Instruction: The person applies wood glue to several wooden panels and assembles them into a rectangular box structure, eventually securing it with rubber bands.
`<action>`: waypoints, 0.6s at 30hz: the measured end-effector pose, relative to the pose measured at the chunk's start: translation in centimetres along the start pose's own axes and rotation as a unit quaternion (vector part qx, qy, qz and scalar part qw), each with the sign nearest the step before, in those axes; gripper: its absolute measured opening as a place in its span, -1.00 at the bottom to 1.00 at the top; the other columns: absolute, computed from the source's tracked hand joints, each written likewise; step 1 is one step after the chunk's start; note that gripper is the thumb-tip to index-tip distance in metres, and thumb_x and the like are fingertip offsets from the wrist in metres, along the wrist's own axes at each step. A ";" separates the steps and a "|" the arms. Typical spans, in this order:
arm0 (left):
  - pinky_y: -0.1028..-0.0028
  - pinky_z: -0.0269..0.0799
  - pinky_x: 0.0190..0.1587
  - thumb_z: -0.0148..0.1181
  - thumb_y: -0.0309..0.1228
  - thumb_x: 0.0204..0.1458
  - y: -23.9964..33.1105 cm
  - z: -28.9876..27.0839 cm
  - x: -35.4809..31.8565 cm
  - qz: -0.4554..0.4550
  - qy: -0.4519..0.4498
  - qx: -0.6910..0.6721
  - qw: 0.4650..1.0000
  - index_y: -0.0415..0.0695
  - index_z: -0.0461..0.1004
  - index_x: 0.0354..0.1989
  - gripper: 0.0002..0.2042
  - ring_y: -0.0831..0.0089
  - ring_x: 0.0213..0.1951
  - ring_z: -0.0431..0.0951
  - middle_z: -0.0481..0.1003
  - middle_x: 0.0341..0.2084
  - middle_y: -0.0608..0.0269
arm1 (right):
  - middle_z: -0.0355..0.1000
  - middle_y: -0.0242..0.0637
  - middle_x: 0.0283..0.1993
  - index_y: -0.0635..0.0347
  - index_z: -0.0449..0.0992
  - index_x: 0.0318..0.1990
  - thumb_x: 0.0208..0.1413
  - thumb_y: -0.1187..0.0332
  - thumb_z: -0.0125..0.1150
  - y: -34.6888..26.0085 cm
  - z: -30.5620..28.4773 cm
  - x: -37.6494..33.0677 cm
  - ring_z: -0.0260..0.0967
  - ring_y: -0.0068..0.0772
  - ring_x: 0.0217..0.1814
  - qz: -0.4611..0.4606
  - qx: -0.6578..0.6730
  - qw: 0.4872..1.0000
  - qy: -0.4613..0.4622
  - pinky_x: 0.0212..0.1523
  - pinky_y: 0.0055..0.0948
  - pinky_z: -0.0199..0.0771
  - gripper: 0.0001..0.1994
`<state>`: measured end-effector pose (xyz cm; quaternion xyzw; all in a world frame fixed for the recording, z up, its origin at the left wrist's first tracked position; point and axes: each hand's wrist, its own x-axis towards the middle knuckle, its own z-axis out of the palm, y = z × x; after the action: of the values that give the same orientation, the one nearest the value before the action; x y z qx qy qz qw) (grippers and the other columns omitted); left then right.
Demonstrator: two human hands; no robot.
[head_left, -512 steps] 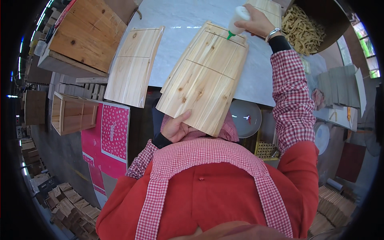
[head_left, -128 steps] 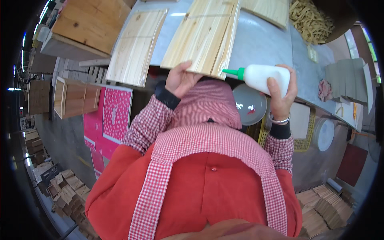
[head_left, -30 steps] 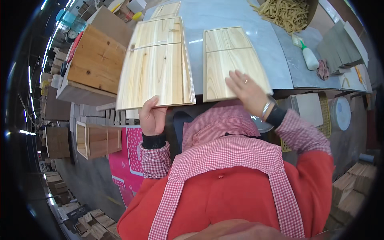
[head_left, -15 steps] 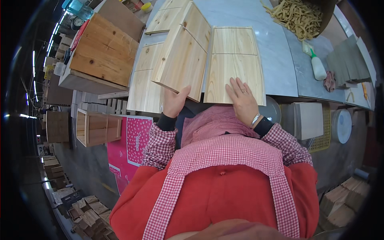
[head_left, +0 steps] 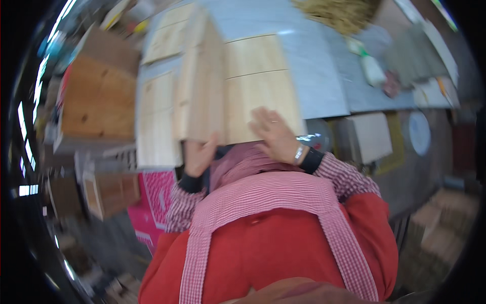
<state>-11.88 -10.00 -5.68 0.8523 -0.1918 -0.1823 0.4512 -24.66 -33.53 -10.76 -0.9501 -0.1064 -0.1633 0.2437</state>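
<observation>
The picture is smeared by motion. A pale wooden panel (head_left: 208, 81) stands up on its long edge, leaning a little. My left hand (head_left: 199, 158) grips its near end, the thumb on the right side and the other fingers mostly hidden. A grooved wooden board (head_left: 260, 93) lies flat to the right of it. Over the near edge of that board is my right hand (head_left: 276, 134), fingers spread; whether the fingertips press on the wood is hard to tell. Another grooved board (head_left: 158, 121) lies flat on the left.
A brown wooden box (head_left: 101, 99) stands at the left. Behind the panels lies one more board (head_left: 169, 30) on the grey-blue tabletop (head_left: 316, 76). A white bottle with a green tip (head_left: 373, 71), a reddish cloth (head_left: 391, 84) and grey sheets (head_left: 417, 55) are at the right.
The view has swung, so the bench and boards sit further left in the picture. The upright panel looks steeper. My right hand's fingers are more spread; my left hand keeps its grip.
</observation>
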 end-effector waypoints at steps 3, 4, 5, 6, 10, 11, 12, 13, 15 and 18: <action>0.42 0.42 0.05 0.18 -0.56 0.16 -0.8 0.3 0.1 0.045 0.041 -0.153 0.986 -0.38 0.47 0.04 -0.72 0.45 -0.03 0.50 0.53 -0.07 0.13 | 0.36 0.06 0.23 0.30 0.46 0.09 0.03 0.30 0.29 5.6 -4.2 -0.7 0.24 0.08 0.35 -0.006 0.037 0.988 0.151 0.36 -0.05 0.19 -0.54; 0.43 0.40 0.09 0.18 -0.56 0.16 -1.0 0.3 0.0 0.080 0.054 -0.165 0.982 -0.38 0.44 0.08 -0.69 0.44 0.01 0.48 0.50 -0.02 0.12 | 0.43 0.03 0.15 0.29 0.51 0.01 0.04 0.35 0.27 8.4 -6.8 -1.9 0.31 0.08 0.28 0.128 -0.012 0.965 0.227 0.30 -0.09 0.26 -0.63; 0.43 0.39 0.08 0.18 -0.56 0.16 -1.2 0.3 -0.1 0.047 0.058 -0.157 0.985 -0.39 0.42 0.10 -0.67 0.43 0.01 0.48 0.50 -0.01 0.12 | 0.43 -0.01 0.17 0.28 0.51 0.03 0.05 0.41 0.23 12.2 -9.8 -2.9 0.31 0.10 0.26 0.208 -0.031 0.926 0.313 0.26 -0.10 0.29 -0.64; 0.43 0.39 0.08 0.18 -0.56 0.16 -1.4 0.4 -0.1 0.036 0.060 -0.151 0.986 -0.39 0.40 0.12 -0.64 0.42 0.01 0.48 0.49 0.01 0.12 | 0.47 -0.01 0.10 0.28 0.51 0.05 0.08 0.46 0.18 16.1 -12.8 -4.2 0.36 0.08 0.17 0.245 -0.071 0.891 0.376 0.22 -0.07 0.31 -0.66; 0.41 0.37 0.13 0.18 -0.57 0.17 -2.0 0.5 0.4 0.021 0.049 -0.179 0.982 -0.43 0.36 0.14 -0.62 0.36 0.04 0.48 0.47 0.04 0.07 | 0.52 -0.03 -0.13 0.25 0.55 -0.03 0.03 0.43 0.21 27.0 -18.5 -11.2 0.44 0.13 -0.03 0.430 -0.377 0.737 0.361 0.15 -0.04 0.35 -0.69; 0.40 0.37 0.14 0.18 -0.57 0.16 -2.2 0.5 0.4 0.009 0.052 -0.189 0.981 -0.44 0.36 0.15 -0.61 0.34 0.06 0.47 0.47 0.04 0.04 | 0.53 -0.05 -0.15 0.22 0.57 -0.06 0.03 0.39 0.23 28.3 -18.5 -12.8 0.44 0.12 -0.01 0.461 -0.383 0.746 0.292 0.17 -0.06 0.35 -0.70; 0.40 0.36 0.15 0.18 -0.57 0.16 -2.3 0.5 0.5 0.020 0.051 -0.176 0.983 -0.43 0.34 0.16 -0.60 0.34 0.06 0.47 0.47 0.05 0.04 | 0.54 -0.07 -0.16 0.19 0.60 -0.09 0.02 0.34 0.24 29.2 -18.6 -14.1 0.44 0.11 0.01 0.509 -0.372 0.744 0.221 0.19 -0.08 0.34 -0.72; 0.40 0.36 0.14 0.19 -0.56 0.16 -2.5 0.4 0.6 0.035 0.053 -0.177 0.982 -0.43 0.34 0.17 -0.59 0.34 0.05 0.48 0.47 0.05 0.04 | 0.54 -0.07 -0.16 0.18 0.60 -0.11 0.03 0.31 0.24 29.8 -18.8 -15.0 0.44 0.09 0.01 0.500 -0.361 0.755 0.224 0.17 -0.09 0.36 -0.73; 0.39 0.37 0.14 0.20 -0.54 0.16 -2.8 0.4 0.6 0.025 0.048 -0.181 0.982 -0.43 0.33 0.17 -0.58 0.33 0.05 0.48 0.47 0.05 0.03 | 0.54 -0.06 -0.17 0.16 0.62 -0.17 0.05 0.25 0.24 30.0 -19.2 -15.7 0.45 0.04 0.01 0.514 -0.323 0.771 0.195 0.14 -0.11 0.40 -0.75; 0.40 0.39 0.10 0.20 -0.52 0.16 -3.2 0.5 0.6 0.009 0.040 -0.168 0.985 -0.41 0.34 0.17 -0.58 0.36 0.02 0.48 0.47 0.03 0.06 | 0.53 -0.04 -0.18 0.17 0.62 -0.26 0.04 0.23 0.27 28.7 -21.5 -13.8 0.45 0.02 -0.01 0.596 -0.259 0.746 0.146 0.03 -0.12 0.47 -0.78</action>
<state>-11.09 -8.98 -8.68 0.7691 -0.1478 -0.1736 0.5971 -34.87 -70.55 -10.18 -0.8117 0.5642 -0.1431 0.0489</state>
